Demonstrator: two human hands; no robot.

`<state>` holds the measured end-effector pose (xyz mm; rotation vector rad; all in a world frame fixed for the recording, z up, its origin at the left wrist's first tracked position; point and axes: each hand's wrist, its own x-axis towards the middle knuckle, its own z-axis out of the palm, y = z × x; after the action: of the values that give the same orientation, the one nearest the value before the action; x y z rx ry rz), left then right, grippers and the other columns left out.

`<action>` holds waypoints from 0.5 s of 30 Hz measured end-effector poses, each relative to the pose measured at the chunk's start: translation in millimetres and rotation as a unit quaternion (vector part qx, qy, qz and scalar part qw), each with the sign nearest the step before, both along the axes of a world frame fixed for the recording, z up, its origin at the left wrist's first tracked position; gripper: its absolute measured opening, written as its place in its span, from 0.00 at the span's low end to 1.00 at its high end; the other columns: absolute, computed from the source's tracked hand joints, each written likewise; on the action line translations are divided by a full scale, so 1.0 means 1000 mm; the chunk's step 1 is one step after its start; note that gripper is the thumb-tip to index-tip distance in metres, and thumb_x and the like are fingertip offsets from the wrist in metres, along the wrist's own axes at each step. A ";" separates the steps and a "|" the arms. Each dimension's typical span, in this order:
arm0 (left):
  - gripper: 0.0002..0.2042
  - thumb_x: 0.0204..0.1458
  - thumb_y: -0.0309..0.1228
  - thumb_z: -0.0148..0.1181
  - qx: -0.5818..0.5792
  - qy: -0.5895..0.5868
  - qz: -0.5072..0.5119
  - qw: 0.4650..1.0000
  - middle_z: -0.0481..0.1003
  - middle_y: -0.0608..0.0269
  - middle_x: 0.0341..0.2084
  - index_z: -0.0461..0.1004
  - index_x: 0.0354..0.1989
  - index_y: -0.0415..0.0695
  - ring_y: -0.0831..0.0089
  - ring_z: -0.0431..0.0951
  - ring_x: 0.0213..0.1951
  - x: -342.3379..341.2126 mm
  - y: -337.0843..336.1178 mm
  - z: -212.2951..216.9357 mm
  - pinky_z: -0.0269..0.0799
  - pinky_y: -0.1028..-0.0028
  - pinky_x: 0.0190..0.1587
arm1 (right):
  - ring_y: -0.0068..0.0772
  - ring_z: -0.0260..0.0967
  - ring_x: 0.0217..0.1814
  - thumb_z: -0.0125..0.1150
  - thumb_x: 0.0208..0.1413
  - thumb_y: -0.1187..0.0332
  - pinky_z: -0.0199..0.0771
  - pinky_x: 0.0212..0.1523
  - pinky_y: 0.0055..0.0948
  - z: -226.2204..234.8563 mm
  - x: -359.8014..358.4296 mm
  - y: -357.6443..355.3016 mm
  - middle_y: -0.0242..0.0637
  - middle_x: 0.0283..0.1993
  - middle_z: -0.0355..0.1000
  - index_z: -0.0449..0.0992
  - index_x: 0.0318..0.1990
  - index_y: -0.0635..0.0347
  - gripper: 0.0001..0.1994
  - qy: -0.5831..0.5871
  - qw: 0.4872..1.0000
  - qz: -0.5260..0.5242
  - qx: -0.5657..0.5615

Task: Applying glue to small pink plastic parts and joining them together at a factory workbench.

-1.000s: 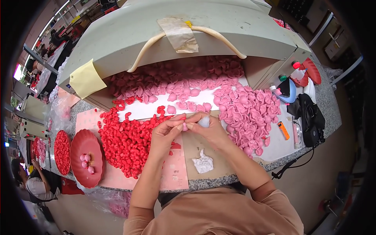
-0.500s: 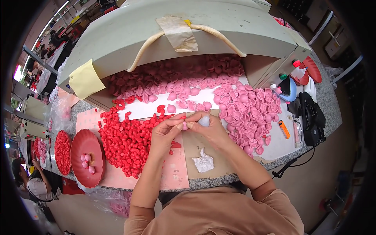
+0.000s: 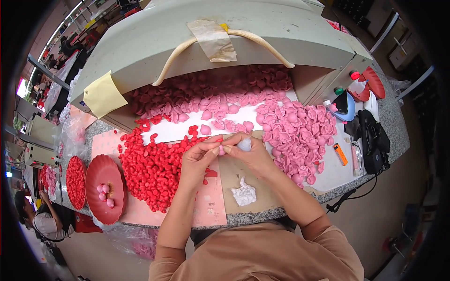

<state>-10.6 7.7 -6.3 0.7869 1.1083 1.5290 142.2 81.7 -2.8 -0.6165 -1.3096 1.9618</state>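
Note:
My left hand [image 3: 194,157] and my right hand [image 3: 255,157] meet over the middle of the table, fingertips pinched together. Between them is a small rounded pink piece [image 3: 221,151], with a bit of red [image 3: 219,140] showing at its top. A small translucent whitish squeeze bottle [image 3: 244,144] is tucked in my right hand. Left of my hands spreads a heap of small glossy red pieces [image 3: 152,171]. To the right lies a pile of pink petal-shaped and ball-shaped pieces [image 3: 300,136]. How the pinched parts join is hidden by my fingers.
A grey-green hood [image 3: 262,44] stands over the far side, with more pink pieces beneath. Left are a red scalloped dish [image 3: 97,213] holding several pink balls and a tray of red pieces [image 3: 75,182]. Crumpled tissue [image 3: 244,193], an orange lighter [image 3: 341,154] and a black bag [image 3: 375,140] lie about.

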 end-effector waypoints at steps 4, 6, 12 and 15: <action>0.05 0.52 0.21 0.55 0.002 0.002 -0.003 1.000 0.71 0.53 0.49 0.75 0.36 0.40 0.72 0.71 0.49 0.001 0.000 0.003 0.65 0.73 0.54 | 0.23 0.70 0.43 0.56 0.54 0.75 0.71 0.47 0.22 0.000 0.000 0.000 0.36 0.40 0.72 0.71 0.39 0.66 0.06 0.000 1.000 -0.002 -0.007; 0.06 0.52 0.21 0.55 0.005 0.000 -0.003 1.000 0.70 0.54 0.50 0.74 0.38 0.40 0.72 0.71 0.50 0.001 0.000 0.003 0.64 0.72 0.54 | 0.23 0.70 0.43 0.56 0.55 0.75 0.71 0.47 0.22 -0.001 -0.001 0.000 0.36 0.40 0.71 0.71 0.39 0.66 0.06 0.010 1.000 -0.005 -0.014; 0.16 0.53 0.22 0.54 0.045 0.004 -0.001 0.999 0.67 0.55 0.53 0.66 0.51 0.39 0.71 0.67 0.54 0.005 0.003 0.005 0.63 0.72 0.55 | 0.24 0.69 0.44 0.56 0.56 0.72 0.71 0.47 0.25 0.004 -0.001 0.001 0.36 0.42 0.71 0.72 0.42 0.65 0.08 0.005 0.998 -0.015 -0.061; 0.21 0.52 0.20 0.54 0.079 0.050 -0.003 0.996 0.65 0.54 0.55 0.62 0.56 0.38 0.70 0.66 0.55 0.007 0.003 0.007 0.63 0.72 0.56 | 0.24 0.68 0.46 0.56 0.56 0.71 0.70 0.48 0.26 0.007 -0.001 0.001 0.35 0.44 0.71 0.72 0.43 0.64 0.09 0.001 0.997 -0.019 -0.069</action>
<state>-3.4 10.5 0.8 0.9825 1.0659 1.6005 141.4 82.3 3.7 -0.6994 -1.1610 2.0332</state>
